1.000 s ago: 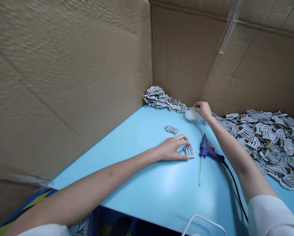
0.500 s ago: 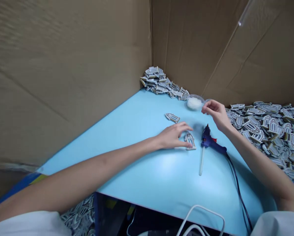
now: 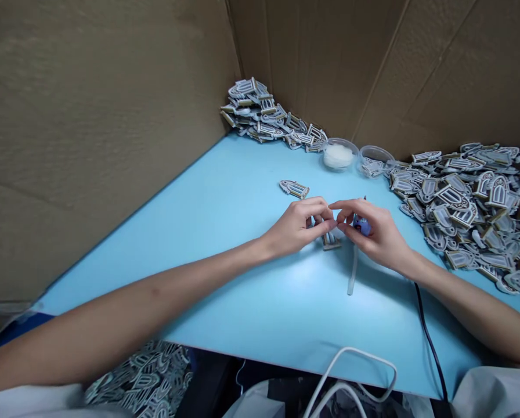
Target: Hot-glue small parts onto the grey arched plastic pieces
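Observation:
My left hand (image 3: pixel 302 227) and my right hand (image 3: pixel 375 233) meet at the fingertips over the middle of the blue table. The fingers of both are pinched, and whatever lies between them is too small or hidden to name. Below the left fingertips lies a small arched window-shaped piece (image 3: pixel 331 241), its upper part covered. A purple-blue glue gun (image 3: pixel 362 225) rests behind the right fingers, mostly hidden, with a clear glue stick (image 3: pixel 353 271) jutting toward me. Another arched window-shaped piece (image 3: pixel 294 188) lies flat beyond my left hand.
Similar pieces form a pile (image 3: pixel 260 113) in the far corner and a larger heap (image 3: pixel 473 215) at right. Two clear round tubs, one with white contents (image 3: pixel 338 155), one with pieces (image 3: pixel 374 162), stand between. Cardboard walls (image 3: pixel 321 64) rise behind. A black cord (image 3: pixel 428 337) runs forward.
My right hand has come from beside the tubs down and left to my left fingertips, passing in front of the glue gun. My left fingers have closed from spread to pinched. The view has shifted.

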`<state>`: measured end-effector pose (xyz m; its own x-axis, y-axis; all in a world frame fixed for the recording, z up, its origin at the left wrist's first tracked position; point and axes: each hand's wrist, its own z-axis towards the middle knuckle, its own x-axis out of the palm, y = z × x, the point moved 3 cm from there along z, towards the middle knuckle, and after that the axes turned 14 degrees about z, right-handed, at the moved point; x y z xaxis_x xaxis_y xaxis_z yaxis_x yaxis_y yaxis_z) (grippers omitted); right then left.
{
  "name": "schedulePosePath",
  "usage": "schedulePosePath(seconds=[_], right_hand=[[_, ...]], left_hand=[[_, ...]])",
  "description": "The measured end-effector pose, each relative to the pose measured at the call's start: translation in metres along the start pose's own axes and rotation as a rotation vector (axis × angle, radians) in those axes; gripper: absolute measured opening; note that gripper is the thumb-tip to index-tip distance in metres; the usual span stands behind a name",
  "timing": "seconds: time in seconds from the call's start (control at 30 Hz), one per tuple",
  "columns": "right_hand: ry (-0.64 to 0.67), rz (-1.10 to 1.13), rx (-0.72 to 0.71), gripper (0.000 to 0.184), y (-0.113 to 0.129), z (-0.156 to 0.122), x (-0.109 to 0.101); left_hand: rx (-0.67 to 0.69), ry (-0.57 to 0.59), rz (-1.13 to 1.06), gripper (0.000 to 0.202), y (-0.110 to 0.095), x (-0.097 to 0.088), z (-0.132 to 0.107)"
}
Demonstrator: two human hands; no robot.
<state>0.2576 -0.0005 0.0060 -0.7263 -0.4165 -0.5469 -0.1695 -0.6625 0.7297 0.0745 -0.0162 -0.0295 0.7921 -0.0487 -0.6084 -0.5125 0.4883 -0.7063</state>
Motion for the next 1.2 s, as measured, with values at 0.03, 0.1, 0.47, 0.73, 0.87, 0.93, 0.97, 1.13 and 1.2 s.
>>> schedulePosePath(seconds=[0.03, 0.1, 0.47, 0.73, 0.87, 0.93, 0.97, 1.13, 1.2], right_hand=[[0.017, -0.034, -0.008, 0.030, -0.001, 0.000, 0.000], [0.040, -0.070, 0.029, 0.029, -0.005, -0.001, 0.001], [0.022, 0.102, 0.152, 0.029, -0.020, -0.004, 0.008], [0.015, 0.046, 0.166, 0.016, -0.015, -0.006, 0.013], [0.018, 0.000, 0.197, 0.013, -0.019, -0.007, 0.013], [0.017, 0.000, 0.210, 0.012, -0.021, -0.008, 0.012], [0.019, -0.005, 0.212, 0.013, -0.022, -0.008, 0.012], [0.060, -0.093, 0.181, 0.019, -0.023, -0.008, 0.013], [0.068, -0.132, 0.155, 0.016, -0.023, -0.008, 0.013]], left_hand=[[-0.029, 0.000, -0.004, 0.026, 0.003, 0.000, 0.000], [-0.098, 0.006, 0.009, 0.028, 0.009, 0.000, 0.000], [-0.047, 0.253, 0.274, 0.054, 0.007, 0.005, -0.005], [-0.048, 0.259, 0.266, 0.060, 0.010, 0.005, -0.005], [-0.038, 0.253, 0.258, 0.060, 0.009, 0.005, -0.005], [-0.037, 0.251, 0.254, 0.060, 0.009, 0.005, -0.005], [-0.036, 0.252, 0.253, 0.059, 0.009, 0.005, -0.005], [-0.023, 0.256, 0.252, 0.057, 0.008, 0.005, -0.004], [-0.022, 0.258, 0.252, 0.057, 0.008, 0.005, -0.004]])
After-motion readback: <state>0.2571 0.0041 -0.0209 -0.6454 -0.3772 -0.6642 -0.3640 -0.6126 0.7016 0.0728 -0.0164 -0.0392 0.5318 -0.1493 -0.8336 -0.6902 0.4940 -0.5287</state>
